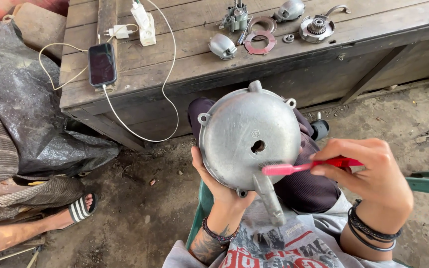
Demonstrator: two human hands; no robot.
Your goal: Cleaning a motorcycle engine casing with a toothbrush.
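Head view: left hand (pixel 214 181) cupped the round metal cover (pixel 249 136) from below, right hand (pixel 373 176) closed on the pink toothbrush (pixel 301 167), bristles touching the cover's lower face beside the centre hole, scrubbing step apparently underway, next likely needing the cover turned.

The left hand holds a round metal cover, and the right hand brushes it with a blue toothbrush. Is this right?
Not quite: the toothbrush is pink and red, not blue, as the head view shows. The rest holds: the left hand holds the round metal cover, and the right hand brushes it.
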